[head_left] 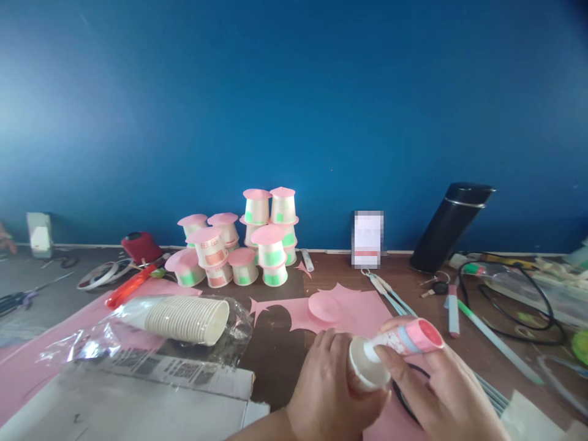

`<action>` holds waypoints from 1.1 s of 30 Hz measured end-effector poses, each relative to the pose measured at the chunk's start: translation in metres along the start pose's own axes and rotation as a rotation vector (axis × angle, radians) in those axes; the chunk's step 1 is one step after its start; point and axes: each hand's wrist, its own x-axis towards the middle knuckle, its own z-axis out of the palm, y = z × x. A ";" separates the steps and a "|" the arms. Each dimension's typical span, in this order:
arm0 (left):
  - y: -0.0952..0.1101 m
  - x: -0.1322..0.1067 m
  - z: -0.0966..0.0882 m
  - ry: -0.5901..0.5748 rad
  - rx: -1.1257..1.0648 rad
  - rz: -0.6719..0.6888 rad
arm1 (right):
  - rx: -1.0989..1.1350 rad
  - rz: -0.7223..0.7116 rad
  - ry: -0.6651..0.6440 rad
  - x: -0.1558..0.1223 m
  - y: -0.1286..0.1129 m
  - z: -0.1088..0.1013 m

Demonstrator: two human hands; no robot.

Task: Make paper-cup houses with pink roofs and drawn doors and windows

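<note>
My left hand [328, 392] is wrapped round a white paper cup [373, 375], tilted so that its rim faces up. A glue stick [402, 340], white with a pink end, is gripped in my right hand [436, 389]. Its white tip meets the cup's rim, though whether it lies on the edge or just inside cannot be made out. Beyond my hands, a pink paper disc [324, 307] rests on a cut pink sheet [365, 309]. Farther back stand several decorated paper cups [272, 252] with pink paper tops, some stacked.
On the left, a plastic sleeve of nested cups [184, 318] lies behind a white cardboard box [151, 404]. Orange-handled scissors or a cutter [131, 286] lie near a red spool [141, 247]. A black bottle [448, 226], a marker [453, 311] and a black cable [546, 300] occupy the right.
</note>
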 end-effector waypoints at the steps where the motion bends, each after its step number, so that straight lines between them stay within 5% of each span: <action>1: 0.000 0.000 0.000 -0.004 -0.001 0.008 | 0.036 0.012 -0.002 0.001 -0.003 -0.003; 9: -0.006 0.000 0.003 0.013 -0.011 0.049 | 0.129 0.040 -0.110 -0.003 -0.002 -0.002; 15: -0.003 0.001 0.002 0.003 -0.007 0.012 | 0.106 0.001 -0.017 -0.004 0.002 0.005; 26: -0.006 0.001 0.003 -0.032 0.018 0.058 | 0.408 0.306 0.118 0.006 -0.029 -0.008; 33: -0.009 0.001 0.006 -0.017 0.020 0.084 | 0.193 0.165 -0.018 0.001 -0.008 0.003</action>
